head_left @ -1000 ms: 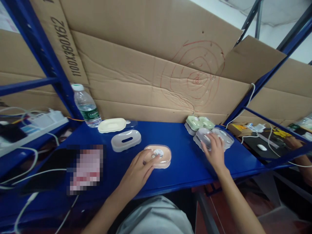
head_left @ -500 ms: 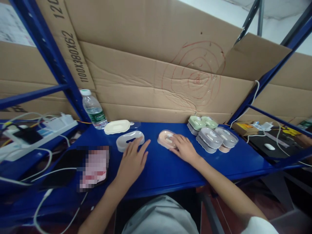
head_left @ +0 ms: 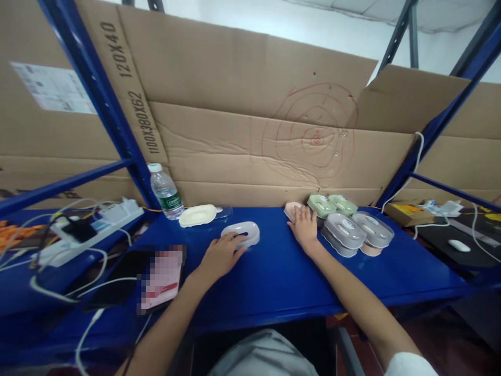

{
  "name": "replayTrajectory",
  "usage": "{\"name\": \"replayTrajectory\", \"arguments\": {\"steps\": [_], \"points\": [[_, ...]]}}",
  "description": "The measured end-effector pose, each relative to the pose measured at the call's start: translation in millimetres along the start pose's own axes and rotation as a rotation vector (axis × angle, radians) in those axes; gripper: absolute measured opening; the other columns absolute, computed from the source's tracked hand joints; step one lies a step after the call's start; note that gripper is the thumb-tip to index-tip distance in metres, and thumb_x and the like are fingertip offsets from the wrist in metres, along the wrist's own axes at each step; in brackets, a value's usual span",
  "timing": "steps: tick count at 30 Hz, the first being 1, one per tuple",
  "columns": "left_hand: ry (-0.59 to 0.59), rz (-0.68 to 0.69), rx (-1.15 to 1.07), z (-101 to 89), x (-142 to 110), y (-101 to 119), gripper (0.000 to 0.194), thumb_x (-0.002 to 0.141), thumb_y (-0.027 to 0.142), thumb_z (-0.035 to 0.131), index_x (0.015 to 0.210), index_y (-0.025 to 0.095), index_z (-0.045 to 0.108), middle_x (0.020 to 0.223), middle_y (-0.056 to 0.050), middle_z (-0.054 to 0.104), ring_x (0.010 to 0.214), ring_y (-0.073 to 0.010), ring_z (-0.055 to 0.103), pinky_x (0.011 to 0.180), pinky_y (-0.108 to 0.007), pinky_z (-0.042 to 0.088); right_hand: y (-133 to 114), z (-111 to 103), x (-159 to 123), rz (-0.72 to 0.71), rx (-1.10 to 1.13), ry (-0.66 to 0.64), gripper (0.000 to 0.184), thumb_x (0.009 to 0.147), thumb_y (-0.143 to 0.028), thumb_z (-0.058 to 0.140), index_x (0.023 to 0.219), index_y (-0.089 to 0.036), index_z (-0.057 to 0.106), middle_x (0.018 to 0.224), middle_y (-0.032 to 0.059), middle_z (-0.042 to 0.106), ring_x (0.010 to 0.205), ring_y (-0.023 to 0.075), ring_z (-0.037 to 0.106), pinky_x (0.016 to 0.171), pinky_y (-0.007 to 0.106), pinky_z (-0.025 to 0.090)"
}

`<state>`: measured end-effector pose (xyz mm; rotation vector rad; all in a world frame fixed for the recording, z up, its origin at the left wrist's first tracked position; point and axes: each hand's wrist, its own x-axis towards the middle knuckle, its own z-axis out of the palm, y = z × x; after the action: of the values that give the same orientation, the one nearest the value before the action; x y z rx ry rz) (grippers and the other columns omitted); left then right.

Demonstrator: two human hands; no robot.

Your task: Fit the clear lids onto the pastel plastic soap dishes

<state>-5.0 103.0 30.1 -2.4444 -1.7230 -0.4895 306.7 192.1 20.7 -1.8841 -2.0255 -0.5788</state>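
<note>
My left hand (head_left: 222, 257) is on the near left side of a grey oval soap box base (head_left: 252, 233), fingers over its rim and thumb in front. My right hand (head_left: 306, 225) rests over a peach soap box with a clear lid (head_left: 290, 209), its fingers covering much of it. To the right of that hand sit green lidded soap boxes (head_left: 321, 204) and stacked grey lidded soap boxes (head_left: 342, 230). A cream oval tray (head_left: 198, 215) lies behind the left hand, beside a clear lid (head_left: 224, 213).
A water bottle (head_left: 166, 192) stands at the back left of the blue table (head_left: 270, 287). On the left lie a phone (head_left: 162, 277), a power strip (head_left: 113, 224) and loose cables. Cardboard (head_left: 219, 125) walls the back. A white mouse (head_left: 458, 245) lies beyond the right post.
My right hand has moved right and back with the peach soap box, up beside the green ones. My left hand has shifted the grey base rightward. The view has tilted slightly.
</note>
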Motion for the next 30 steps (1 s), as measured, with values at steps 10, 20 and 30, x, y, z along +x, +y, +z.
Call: {"name": "replayTrajectory", "arguments": {"steps": [10,20,30], "points": [[0.084,-0.250,0.094,-2.4,71.9,-42.3,0.046,0.100,0.015,0.042,0.143,0.016,0.058,0.154,-0.025,0.052,0.142,-0.0411,0.047,0.112,-0.065,0.035,-74.2,-31.9,-39.9,-0.808,0.459,-0.146,0.059,0.108,-0.052,0.049,0.160,-0.024,0.044,0.160,0.0131,0.052,0.151,0.0265,0.043,0.126,0.051,0.030],[-0.088,-0.091,0.029,3.8,67.2,-19.0,0.058,0.091,0.002,0.044,0.143,0.023,0.061,0.142,-0.014,0.065,0.126,-0.0300,0.063,0.105,-0.047,0.046,-63.4,-31.5,-45.4,-0.686,0.539,-0.196,0.046,0.109,-0.027,0.047,0.156,-0.027,0.052,0.144,0.0116,0.065,0.134,0.0259,0.057,0.116,0.048,0.036],[-0.145,-0.185,0.025,-1.0,56.5,-8.1,0.047,0.094,0.014,0.055,0.140,0.016,0.061,0.135,-0.024,0.066,0.127,-0.0441,0.061,0.102,-0.063,0.045,-58.7,-24.1,-39.7,-0.477,0.514,-0.144,0.036,0.105,-0.018,0.054,0.138,-0.024,0.068,0.131,0.0107,0.074,0.122,0.0267,0.066,0.108,0.047,0.039]]}}
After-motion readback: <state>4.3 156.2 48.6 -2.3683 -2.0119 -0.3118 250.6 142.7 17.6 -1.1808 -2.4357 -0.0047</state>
